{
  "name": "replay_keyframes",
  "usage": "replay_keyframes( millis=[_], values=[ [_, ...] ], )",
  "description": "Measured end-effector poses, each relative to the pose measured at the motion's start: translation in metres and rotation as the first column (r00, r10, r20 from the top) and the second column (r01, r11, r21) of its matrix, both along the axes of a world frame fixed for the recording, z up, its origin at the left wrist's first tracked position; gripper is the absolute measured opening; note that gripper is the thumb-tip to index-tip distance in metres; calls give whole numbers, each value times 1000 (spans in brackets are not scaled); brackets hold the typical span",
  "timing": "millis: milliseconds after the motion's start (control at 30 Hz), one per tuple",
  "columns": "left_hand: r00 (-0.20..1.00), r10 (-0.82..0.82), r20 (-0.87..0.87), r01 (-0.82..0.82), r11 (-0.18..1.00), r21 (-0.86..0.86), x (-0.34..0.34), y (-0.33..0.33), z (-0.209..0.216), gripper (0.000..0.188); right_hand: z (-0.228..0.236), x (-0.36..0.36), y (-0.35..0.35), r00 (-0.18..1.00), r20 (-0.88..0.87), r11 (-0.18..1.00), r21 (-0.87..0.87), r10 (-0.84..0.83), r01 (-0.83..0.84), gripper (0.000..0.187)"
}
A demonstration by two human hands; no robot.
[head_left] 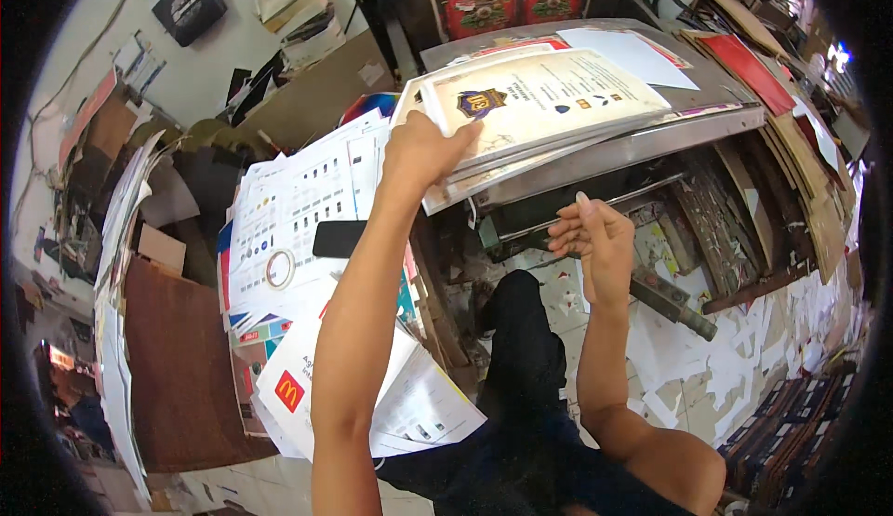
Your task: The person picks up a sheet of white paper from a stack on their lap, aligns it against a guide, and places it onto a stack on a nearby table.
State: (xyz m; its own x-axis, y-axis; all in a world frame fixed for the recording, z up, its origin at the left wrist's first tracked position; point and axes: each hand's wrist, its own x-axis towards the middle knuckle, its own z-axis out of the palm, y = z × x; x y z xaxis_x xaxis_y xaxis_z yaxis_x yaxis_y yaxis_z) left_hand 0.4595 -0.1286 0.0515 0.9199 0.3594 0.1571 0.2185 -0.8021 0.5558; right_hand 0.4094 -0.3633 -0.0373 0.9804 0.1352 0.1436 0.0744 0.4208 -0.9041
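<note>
My left hand is closed around the left end of a stack of cream printed certificates, thumb on top and the other fingers mostly hidden. The stack lies on a grey metal machine bed and juts past its front edge. Lower and to the right, my right hand hangs in the air before the machine. Its fingers are loosely bent and apart from the thumb, with nothing visible in them. A blank white sheet rests behind the certificates.
Left of the machine, printed sheets cover a pile bearing a black phone and a tape roll. A white booklet lies nearer. A metal bar sticks out below the machine. Paper scraps litter the floor.
</note>
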Motion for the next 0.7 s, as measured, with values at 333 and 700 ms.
replay_keyframes(
  millis=[333, 700],
  values=[
    [974, 95, 207, -116, 989, 90, -129, 108, 103, 44, 7, -27, 33, 981, 154, 991, -68, 121, -112, 27],
    [768, 501, 398, -636, 528, 563, -461, 324, 218, 53, 18, -60, 69, 921, 328, 968, -202, 212, -151, 26]
  ],
)
